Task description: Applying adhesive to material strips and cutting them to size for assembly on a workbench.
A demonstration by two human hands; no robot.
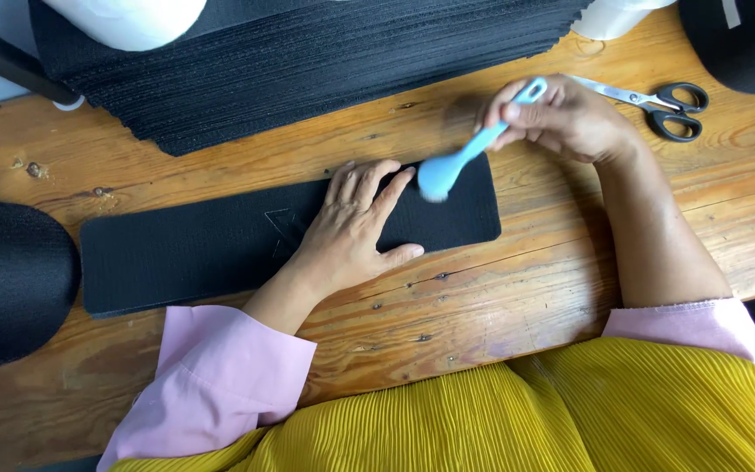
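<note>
Lying flat along the wooden table, a long black fabric strip with rounded corners runs from the left side toward the middle, and the left hand presses down on its right half. That hand's fingers are spread slightly apart and laid flat on the cloth, pointing away from the body, with the thumb stretched out along the strip's near edge. Just beyond those fingertips, the rounded head of a light blue brush sits over the strip's far right corner; its head is blurred, so whether it touches the cloth cannot be told. The right hand holds the brush by its thin handle, fingers curled together and clamped on the looped end, hovering above the table just past the strip's far edge. A pair of black-handled scissors lies on the wood just beside that hand, to its right. A stack of black fabric fills the far side of the table, well apart from the left hand, and a dark rounded piece sits at the left edge near the strip's other end.
</note>
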